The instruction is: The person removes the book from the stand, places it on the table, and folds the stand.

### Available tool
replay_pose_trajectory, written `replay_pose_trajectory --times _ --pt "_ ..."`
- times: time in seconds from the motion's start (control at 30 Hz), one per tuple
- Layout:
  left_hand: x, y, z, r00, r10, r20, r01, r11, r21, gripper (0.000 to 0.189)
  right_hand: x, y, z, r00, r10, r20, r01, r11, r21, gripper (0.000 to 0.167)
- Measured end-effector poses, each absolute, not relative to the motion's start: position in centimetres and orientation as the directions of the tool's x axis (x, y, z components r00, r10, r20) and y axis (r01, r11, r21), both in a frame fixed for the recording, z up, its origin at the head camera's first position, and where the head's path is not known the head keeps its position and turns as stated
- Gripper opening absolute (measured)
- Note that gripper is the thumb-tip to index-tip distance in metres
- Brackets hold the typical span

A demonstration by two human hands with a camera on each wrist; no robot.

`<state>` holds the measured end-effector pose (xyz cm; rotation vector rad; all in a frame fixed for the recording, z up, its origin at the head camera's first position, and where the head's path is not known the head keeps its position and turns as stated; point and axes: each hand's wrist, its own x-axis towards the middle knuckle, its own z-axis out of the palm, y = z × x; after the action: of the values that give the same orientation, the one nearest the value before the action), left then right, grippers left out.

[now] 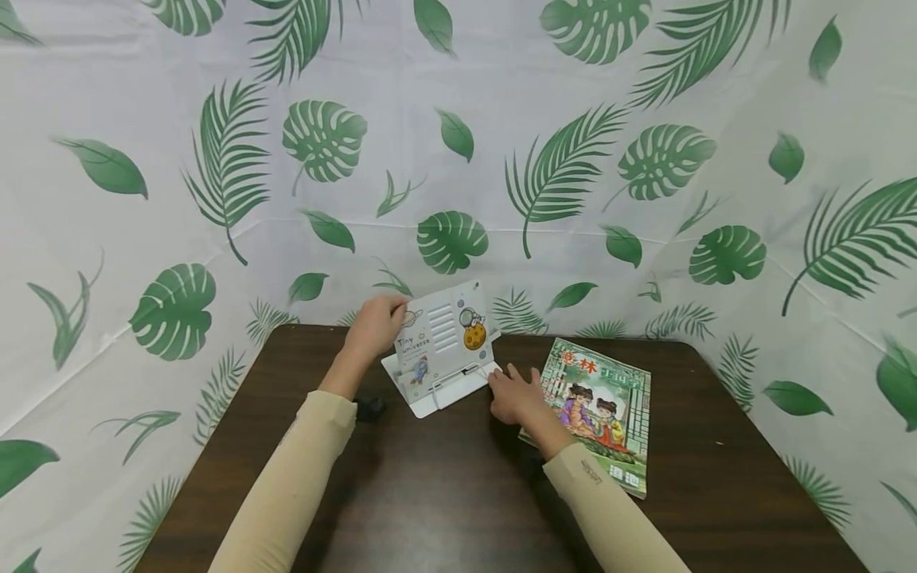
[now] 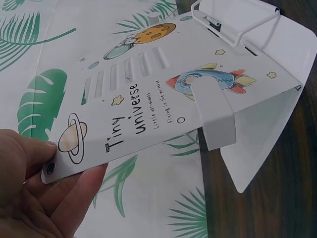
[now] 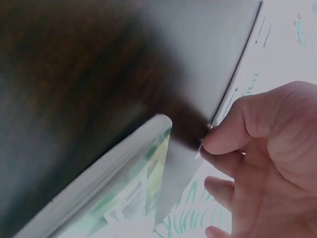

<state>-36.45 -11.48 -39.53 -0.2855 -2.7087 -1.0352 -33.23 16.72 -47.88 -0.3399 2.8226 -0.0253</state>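
Note:
A white book stand (image 1: 440, 346), printed with "Tiny universe", a planet and a rocket, stands on the table with its back panel tilted up. Thumb and fingers of my left hand (image 1: 378, 325) pinch the panel's upper left corner. The left wrist view shows this left hand (image 2: 44, 183) beside the ringed-planet print, with the wire page holder (image 2: 240, 37) at the stand's far end. At the base's right corner, my right hand (image 1: 514, 394) pinches the edge between thumb and index finger; its other fingers are loosely bent in the right wrist view (image 3: 267, 153).
A magazine (image 1: 598, 414) with two illustrated figures on its cover lies flat to the right, partly under the right forearm. The dark wooden table (image 1: 444, 493) ends at the back against a leaf-patterned cloth (image 1: 401, 207). A small black object (image 1: 369, 409) shows by the left wrist.

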Motion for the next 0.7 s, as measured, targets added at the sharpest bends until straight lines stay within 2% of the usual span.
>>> replay_pose_trajectory --times 0.4,0.7 --pt "-35.1 -11.5 -39.7 -0.947 0.108 0.303 0.281 0.737 0.615 0.033 -34.5 17.4 -46.6 -0.895 -0.312 -0.318 -0.324 0.946 -0.014 0.059" --pt "-34.3 -11.9 -40.0 -0.950 0.107 0.295 0.276 0.733 0.622 0.036 -35.8 16.6 -47.4 -0.893 -0.376 -0.248 -0.410 0.907 0.099 0.053"
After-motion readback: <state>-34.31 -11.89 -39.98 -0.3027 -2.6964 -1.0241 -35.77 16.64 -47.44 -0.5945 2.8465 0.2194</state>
